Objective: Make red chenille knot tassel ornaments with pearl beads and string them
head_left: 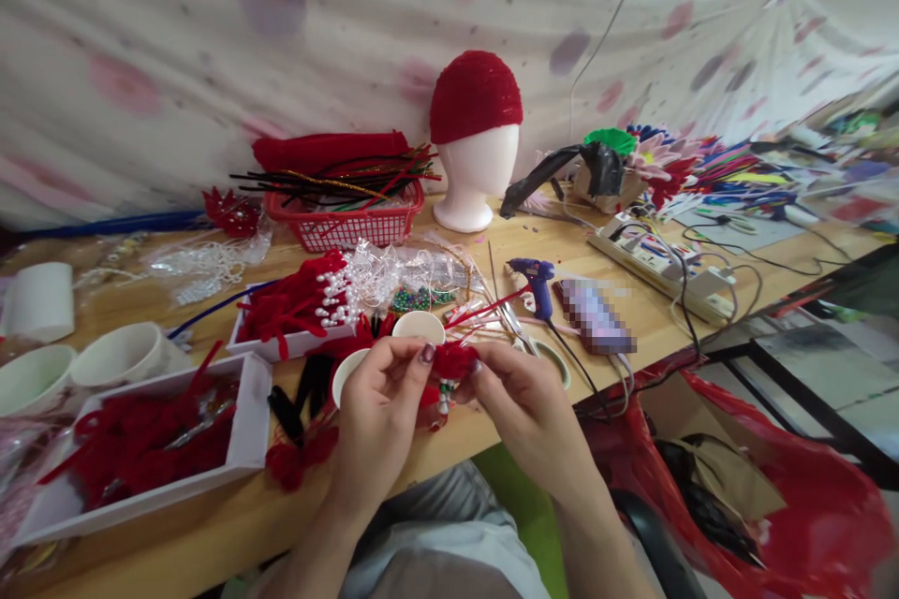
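Note:
My left hand [379, 407] and my right hand [523, 398] meet above the near edge of the wooden table [492, 248]. Together they pinch a small red fuzzy ornament [449, 365] with tiny beads hanging under it. The fingertips of both hands close on it from either side. Two small white cups [418, 326] stand just behind the hands. A blue glue gun [535, 285] lies to the right of them, beside a blurred phone [594, 314].
A white tray [245, 435] of red pipe-cleaner pieces sits at the left, another tray [295, 337] with pearl sprays behind it. A red basket [344, 225], a foam head with red cap [474, 140], a power strip [660, 267] and a red bag [807, 505] surround the spot.

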`<action>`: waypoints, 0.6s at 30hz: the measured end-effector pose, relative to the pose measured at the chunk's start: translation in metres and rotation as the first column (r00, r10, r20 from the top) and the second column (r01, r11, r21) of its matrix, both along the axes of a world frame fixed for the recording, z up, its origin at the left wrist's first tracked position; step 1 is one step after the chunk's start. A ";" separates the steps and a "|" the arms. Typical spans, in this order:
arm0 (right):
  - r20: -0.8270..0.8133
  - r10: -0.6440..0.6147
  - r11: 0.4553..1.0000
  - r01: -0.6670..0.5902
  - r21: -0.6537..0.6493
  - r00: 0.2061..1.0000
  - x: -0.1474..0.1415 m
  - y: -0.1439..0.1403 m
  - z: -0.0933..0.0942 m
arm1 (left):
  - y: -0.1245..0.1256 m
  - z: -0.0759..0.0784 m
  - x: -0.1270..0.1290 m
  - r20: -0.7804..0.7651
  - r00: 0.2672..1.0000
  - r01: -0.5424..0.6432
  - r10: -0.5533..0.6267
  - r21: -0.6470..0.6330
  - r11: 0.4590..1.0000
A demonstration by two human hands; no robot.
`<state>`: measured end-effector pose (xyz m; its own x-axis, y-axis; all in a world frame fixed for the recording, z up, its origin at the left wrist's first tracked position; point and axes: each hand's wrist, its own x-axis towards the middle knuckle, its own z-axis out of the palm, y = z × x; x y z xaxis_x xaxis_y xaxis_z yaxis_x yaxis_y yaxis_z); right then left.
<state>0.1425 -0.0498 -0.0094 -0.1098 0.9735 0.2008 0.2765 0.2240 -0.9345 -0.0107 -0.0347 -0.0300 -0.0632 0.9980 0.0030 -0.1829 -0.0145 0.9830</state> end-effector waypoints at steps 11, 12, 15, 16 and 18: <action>-0.064 0.003 0.969 0.013 0.246 0.998 -0.002 0.004 -0.014 | -0.004 0.000 -0.004 -0.106 0.993 0.007 0.043 0.434 0.901; -0.046 -0.003 0.959 0.016 0.283 0.999 -0.002 0.003 -0.014 | -0.005 -0.001 -0.004 -0.092 0.995 0.019 0.023 0.428 0.904; -0.031 -0.008 0.938 0.018 0.345 0.999 0.000 0.001 -0.013 | -0.007 -0.001 -0.002 -0.032 0.998 0.056 -0.047 0.359 0.932; -0.033 -0.006 0.936 0.017 0.351 0.999 0.001 0.000 -0.012 | -0.007 0.000 -0.002 -0.012 0.998 0.057 -0.056 0.337 0.940; -0.037 -0.010 0.939 0.022 0.342 0.999 0.002 0.000 -0.012 | -0.007 0.002 0.000 0.015 0.998 0.052 -0.059 0.301 0.952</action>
<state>0.1441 -0.0502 -0.0210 -0.0817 0.8466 0.5260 0.2521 0.5281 -0.8109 -0.0108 -0.0422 -0.0281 -0.0116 0.9532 0.3020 -0.2145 -0.2973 0.9304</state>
